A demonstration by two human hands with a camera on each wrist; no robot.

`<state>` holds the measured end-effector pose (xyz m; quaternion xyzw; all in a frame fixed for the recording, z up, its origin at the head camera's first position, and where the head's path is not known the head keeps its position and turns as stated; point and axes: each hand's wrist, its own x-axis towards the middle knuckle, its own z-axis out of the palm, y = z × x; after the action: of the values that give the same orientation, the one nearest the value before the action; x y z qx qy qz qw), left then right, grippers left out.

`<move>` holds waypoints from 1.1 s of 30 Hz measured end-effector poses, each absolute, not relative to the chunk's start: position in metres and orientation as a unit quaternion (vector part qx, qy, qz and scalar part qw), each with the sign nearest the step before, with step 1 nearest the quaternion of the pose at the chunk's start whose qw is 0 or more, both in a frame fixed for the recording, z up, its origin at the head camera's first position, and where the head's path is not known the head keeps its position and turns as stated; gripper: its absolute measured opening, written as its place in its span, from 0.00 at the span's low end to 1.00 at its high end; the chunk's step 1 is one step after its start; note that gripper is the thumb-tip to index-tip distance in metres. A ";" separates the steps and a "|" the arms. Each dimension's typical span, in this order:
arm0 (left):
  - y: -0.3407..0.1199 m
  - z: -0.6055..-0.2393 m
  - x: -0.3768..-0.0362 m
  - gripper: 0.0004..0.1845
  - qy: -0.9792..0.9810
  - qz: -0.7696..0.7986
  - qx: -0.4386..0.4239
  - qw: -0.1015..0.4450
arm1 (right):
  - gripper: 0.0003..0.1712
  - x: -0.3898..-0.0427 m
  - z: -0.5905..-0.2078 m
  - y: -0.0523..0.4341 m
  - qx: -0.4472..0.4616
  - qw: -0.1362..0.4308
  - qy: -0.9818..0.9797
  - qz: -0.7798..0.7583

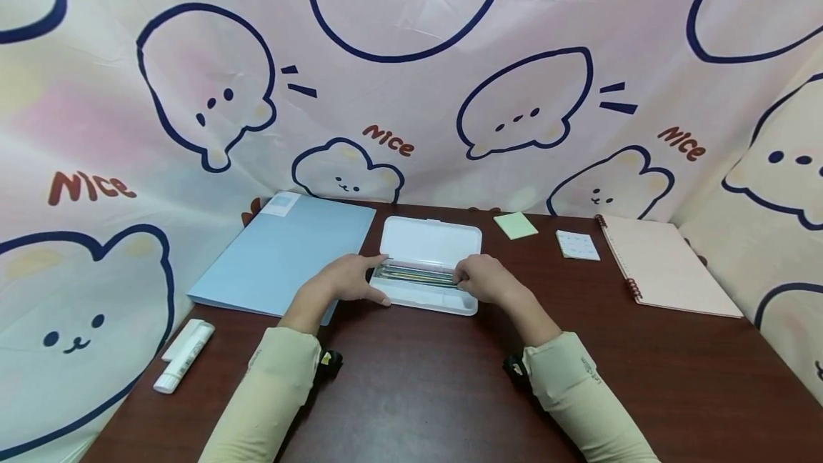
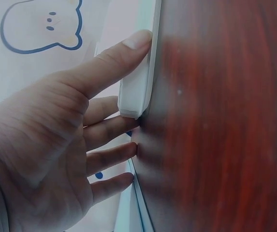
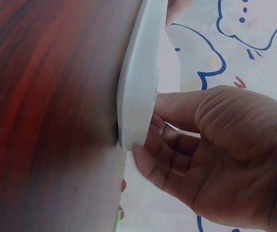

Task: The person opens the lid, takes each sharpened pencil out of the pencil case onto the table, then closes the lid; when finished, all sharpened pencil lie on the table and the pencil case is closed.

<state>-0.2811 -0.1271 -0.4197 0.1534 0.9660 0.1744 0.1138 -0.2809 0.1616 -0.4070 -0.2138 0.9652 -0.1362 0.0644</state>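
An open white pencil case (image 1: 429, 240) lies on the table, its lid tilted back at the far side. Several slim pencils (image 1: 416, 276) lie lengthwise inside it. My left hand (image 1: 347, 279) holds the case's left end, thumb on the front wall and fingers spread behind, as the left wrist view shows along the case's white side (image 2: 134, 92). At the right end, my right hand (image 1: 490, 279) has its thumb and forefinger down at the pencils' ends. In the right wrist view its other fingers curl by the case's end wall (image 3: 139, 96); the front wall hides the fingertips.
Left of the case lies a light blue folder (image 1: 289, 249), with a white glue stick (image 1: 184, 359) nearer the front. To the right are a green sticky-note pad (image 1: 516, 225), a small patterned pad (image 1: 577, 245) and a pink spiral notebook (image 1: 671, 263). A printed cloth (image 1: 424, 98) hangs behind.
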 end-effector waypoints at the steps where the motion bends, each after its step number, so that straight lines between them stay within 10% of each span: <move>1: -0.127 -0.420 -0.281 0.51 0.966 0.173 0.154 0.113 | 0.07 -0.281 -0.408 0.162 -0.214 0.063 0.966 -0.134; 33: -0.117 -0.415 -0.275 0.54 0.974 0.159 0.123 0.106 | 0.11 -0.288 -0.407 0.175 -0.257 0.055 0.960 -0.097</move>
<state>-0.2754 -0.1169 -0.4154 0.1227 0.9738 0.1592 0.1064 -0.2877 0.1748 -0.4066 -0.2571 0.9599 -0.0973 0.0554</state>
